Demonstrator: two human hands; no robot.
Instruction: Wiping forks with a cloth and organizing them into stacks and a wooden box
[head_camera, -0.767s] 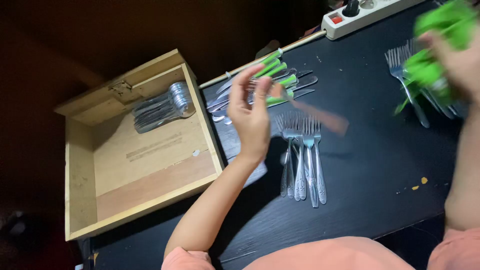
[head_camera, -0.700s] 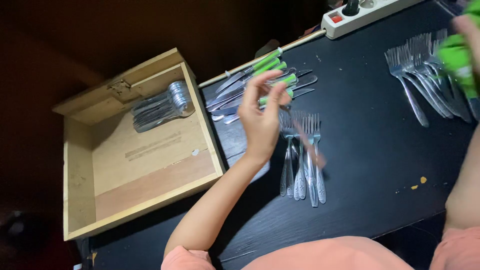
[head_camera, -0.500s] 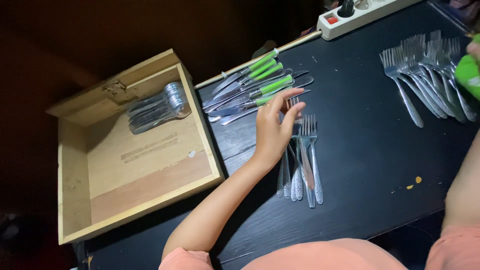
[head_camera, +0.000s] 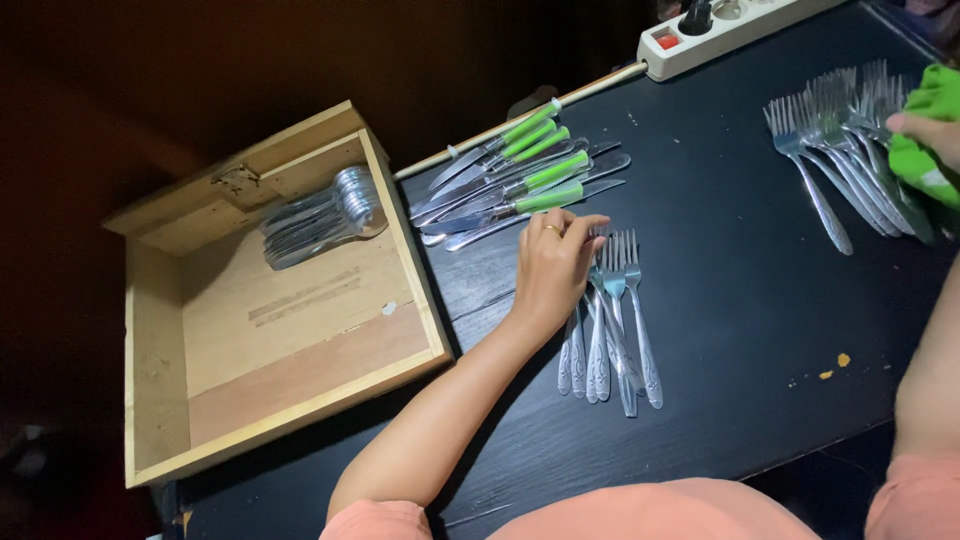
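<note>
Forks (head_camera: 612, 320) lie in a small bundle near the middle of the black table (head_camera: 720, 330), tines pointing away from the person. The left hand (head_camera: 553, 265) now rests flat on the bundle's upper part, fingers spread loosely and clamped on nothing; a moment ago it was raised above the table with a fork swinging in its fingers, and that fork now lies with the others. The right hand (head_camera: 925, 130) pinches a green cloth (head_camera: 925, 150) over a second heap of forks (head_camera: 850, 140) at the far right. Green-handled knives (head_camera: 520, 175) lie just beyond the left hand, and spoons (head_camera: 320, 215) sit in the wooden box (head_camera: 160, 330).
</note>
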